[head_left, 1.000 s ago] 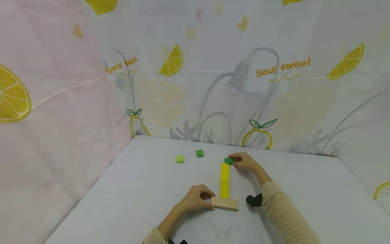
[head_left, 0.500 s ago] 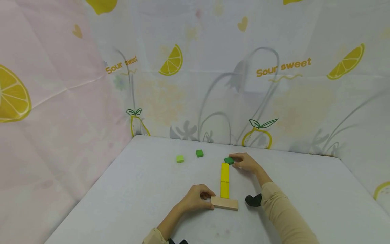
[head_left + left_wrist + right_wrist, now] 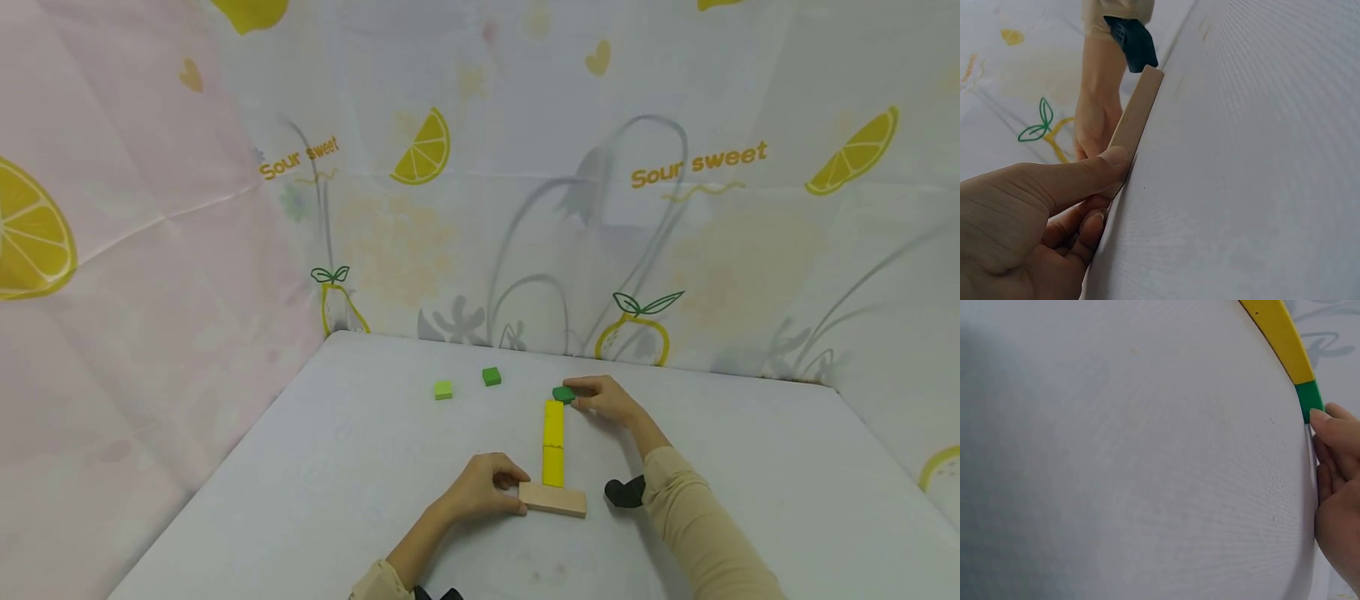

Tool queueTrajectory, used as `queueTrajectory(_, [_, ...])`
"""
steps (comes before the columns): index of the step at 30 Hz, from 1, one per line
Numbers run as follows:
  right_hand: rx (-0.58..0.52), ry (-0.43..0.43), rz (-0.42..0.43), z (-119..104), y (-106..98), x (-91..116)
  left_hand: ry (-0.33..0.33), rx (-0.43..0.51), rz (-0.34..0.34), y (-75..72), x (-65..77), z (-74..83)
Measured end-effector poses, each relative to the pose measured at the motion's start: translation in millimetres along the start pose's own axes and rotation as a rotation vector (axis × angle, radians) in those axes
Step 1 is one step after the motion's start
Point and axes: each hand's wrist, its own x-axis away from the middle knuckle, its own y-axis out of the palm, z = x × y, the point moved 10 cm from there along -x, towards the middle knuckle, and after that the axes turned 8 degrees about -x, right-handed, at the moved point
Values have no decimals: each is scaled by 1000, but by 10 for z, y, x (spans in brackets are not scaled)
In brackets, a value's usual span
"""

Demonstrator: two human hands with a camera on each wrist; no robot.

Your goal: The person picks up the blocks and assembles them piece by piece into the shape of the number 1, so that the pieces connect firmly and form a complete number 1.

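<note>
My left hand (image 3: 483, 487) pinches the left end of a plain wooden block (image 3: 552, 500), thumb on its near side, as the left wrist view also shows. Beyond that block two yellow blocks (image 3: 553, 442) lie end to end, pointing away from me, the nearer one meeting its far side. At their far end sits a small dark green block (image 3: 563, 395). My right hand (image 3: 604, 398) pinches it between thumb and fingers from the right. In the right wrist view the green block (image 3: 1309, 400) lies flush against the yellow block's end (image 3: 1282, 337).
A light green block (image 3: 443, 390) and a mid-green block (image 3: 491, 377) lie at the back of the white table (image 3: 337, 467), left of the yellow blocks. Behind the table hangs a lemon-printed cloth (image 3: 480, 208). A black wrist device (image 3: 626, 492) is on my right forearm.
</note>
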Motion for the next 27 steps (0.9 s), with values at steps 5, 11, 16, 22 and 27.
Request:
queueTrajectory(5, [1,-8,-4,-16,-6,-5,2,-1,3,-3,-3,-1])
queueTrajectory(11, [5,-14,-10,-95,18,18,-4,8,-1,-5,1,2])
queueTrajectory(16, [-28,-91,-36,-56,-9,2,-15,15,-9,-1,2,-6])
queueTrajectory(22, [-18,-102,-34,-76,-9,14,-20,24,-15,3,1,-10])
queueTrajectory(27, [14,-27,-7,-37,15,3,-33,29,-29,17,-8,-37])
